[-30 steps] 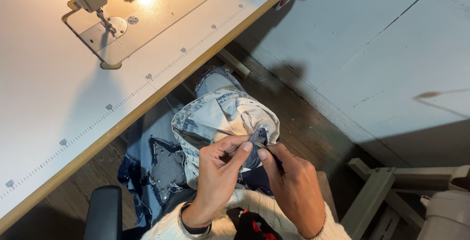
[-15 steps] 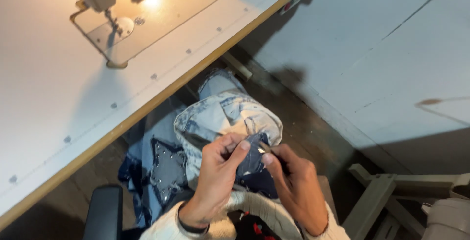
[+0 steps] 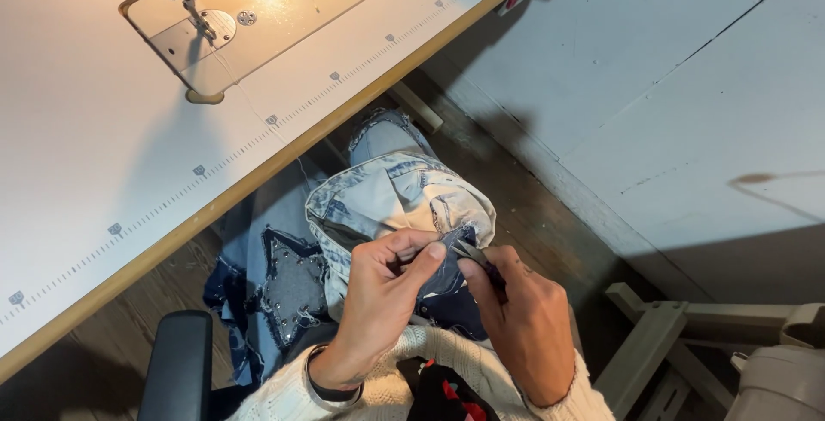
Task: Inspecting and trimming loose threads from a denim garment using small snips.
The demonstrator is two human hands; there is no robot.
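Faded blue patchwork denim garment (image 3: 400,202): my left hand (image 3: 378,305) pinches it taut so my right hand (image 3: 516,322), gripping small metal snips (image 3: 471,253), can reach the seam.

White sewing table (image 3: 103,180) under lamplight — wooden floor (image 3: 533,206), pale wall (image 3: 687,86)

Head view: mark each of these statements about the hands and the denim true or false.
1. Both hands work on the denim piece in the lap. True.
2. The right hand holds a small metal tool at the fabric. True.
3. The denim lies under the sewing machine needle. False: it lies below the table edge, away from the needle.
4. The left hand rests flat on the white table. False: it pinches the dark blue patch.
5. A star-shaped patch shows on the darker denim left of the hands. True.
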